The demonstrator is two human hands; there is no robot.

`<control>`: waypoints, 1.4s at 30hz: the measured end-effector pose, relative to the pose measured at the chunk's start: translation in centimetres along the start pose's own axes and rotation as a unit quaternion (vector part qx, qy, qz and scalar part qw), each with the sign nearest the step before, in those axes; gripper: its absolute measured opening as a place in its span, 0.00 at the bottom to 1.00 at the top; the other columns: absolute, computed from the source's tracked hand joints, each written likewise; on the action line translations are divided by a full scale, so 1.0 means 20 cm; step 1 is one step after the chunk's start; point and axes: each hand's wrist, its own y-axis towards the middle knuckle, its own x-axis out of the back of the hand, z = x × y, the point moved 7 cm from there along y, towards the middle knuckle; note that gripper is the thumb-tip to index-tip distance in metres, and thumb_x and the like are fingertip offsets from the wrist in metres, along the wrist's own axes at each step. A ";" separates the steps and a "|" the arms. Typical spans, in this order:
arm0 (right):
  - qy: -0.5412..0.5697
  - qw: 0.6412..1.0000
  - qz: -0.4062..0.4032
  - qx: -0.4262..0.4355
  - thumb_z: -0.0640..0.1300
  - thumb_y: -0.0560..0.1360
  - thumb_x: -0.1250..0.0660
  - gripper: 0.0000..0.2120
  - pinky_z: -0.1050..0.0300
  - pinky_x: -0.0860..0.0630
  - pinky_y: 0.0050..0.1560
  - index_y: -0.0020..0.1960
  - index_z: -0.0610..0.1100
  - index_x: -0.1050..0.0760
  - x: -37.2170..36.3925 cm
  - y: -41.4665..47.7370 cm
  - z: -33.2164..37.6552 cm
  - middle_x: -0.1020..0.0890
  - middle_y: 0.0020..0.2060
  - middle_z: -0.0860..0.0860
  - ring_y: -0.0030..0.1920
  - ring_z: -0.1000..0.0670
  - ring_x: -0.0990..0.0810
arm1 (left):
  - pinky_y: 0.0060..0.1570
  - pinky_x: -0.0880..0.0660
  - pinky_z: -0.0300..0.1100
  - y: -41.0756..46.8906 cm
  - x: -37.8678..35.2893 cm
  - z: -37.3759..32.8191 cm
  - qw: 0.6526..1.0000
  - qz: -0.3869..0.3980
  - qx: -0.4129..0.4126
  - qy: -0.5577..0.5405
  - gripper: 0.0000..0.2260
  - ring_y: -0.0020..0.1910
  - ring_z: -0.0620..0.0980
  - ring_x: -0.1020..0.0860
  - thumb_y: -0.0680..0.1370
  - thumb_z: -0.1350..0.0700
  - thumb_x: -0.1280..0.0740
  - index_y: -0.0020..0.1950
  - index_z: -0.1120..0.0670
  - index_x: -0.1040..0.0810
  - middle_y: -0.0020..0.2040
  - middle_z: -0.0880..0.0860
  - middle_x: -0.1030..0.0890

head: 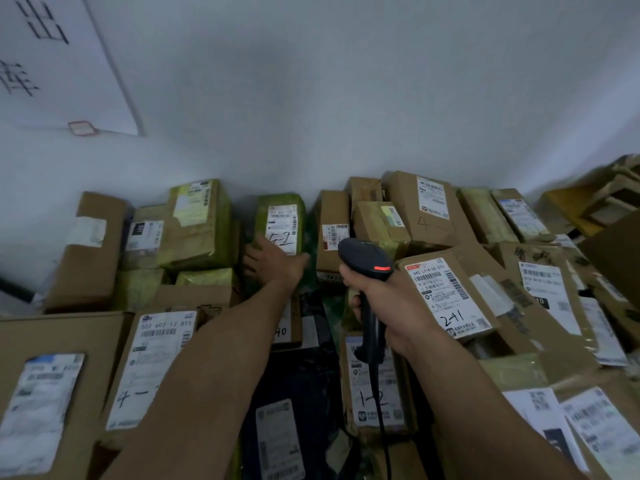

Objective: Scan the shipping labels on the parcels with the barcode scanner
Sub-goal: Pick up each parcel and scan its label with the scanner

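Green film wraps the green parcel point(273, 207) that my left hand point(273, 263) lies against at the back of the heap, close to the wall point(346, 98). The fingers are spread and fairly straight over its lower end, thumb out to the right, just under its white shipping label point(283, 230), which carries a barcode and the handwritten mark 5-2. My right hand point(379, 296) is curled tight round the grip of the black barcode scanner point(363, 254). I hold it upright above the pile, its head tipped away from me toward the back row, with a red light point(381, 268) glowing on top. The scanner's head sits between the green parcel and the 2-41 box point(485, 306), a brown carton just to its right whose label faces up. A dark cable point(381, 417) hangs from the grip down across the 1-2 box point(363, 407), which lies flat below my right wrist. My hands are apart, the left reaching farther forward than the right. Cardboard cartons and more green-wrapped packets are packed close all round, most with labels showing. A large box point(152, 358) beside my left forearm bears a label with a handwritten 4 on it. A white sheet point(59, 64) with dark brush strokes hangs on the wall at upper left.
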 end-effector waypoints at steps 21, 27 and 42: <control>0.101 0.966 0.006 0.239 0.41 0.69 0.19 0.18 0.59 0.16 0.44 0.56 0.54 0.18 0.51 -1.32 0.06 0.12 0.47 0.57 0.50 0.54 0.13 | 0.69 0.34 0.57 -2.21 0.97 -0.01 0.930 -0.118 -0.271 -0.218 0.50 0.73 0.52 0.38 0.59 0.43 0.19 0.76 0.44 0.40 0.70 0.49 0.34; 0.161 0.968 -0.024 0.190 0.36 0.65 0.18 0.21 0.39 0.18 0.58 0.56 0.47 0.15 0.83 -1.54 -0.20 0.11 0.50 0.49 0.52 0.44 0.12 | 0.72 0.37 0.57 -2.65 0.85 -0.01 0.918 -0.086 -0.356 -0.151 0.48 0.76 0.54 0.40 0.65 0.32 0.25 0.78 0.42 0.44 0.74 0.52 0.36; 0.115 0.978 -0.014 0.172 0.51 0.64 0.17 0.25 0.37 0.20 0.63 0.60 0.52 0.18 1.24 -1.84 -0.43 0.12 0.53 0.50 0.58 0.45 0.14 | 0.40 0.18 0.40 -2.78 0.75 0.05 0.878 0.281 -0.162 -0.351 0.39 0.49 0.44 0.16 0.66 0.50 0.18 0.73 0.44 0.31 0.57 0.45 0.19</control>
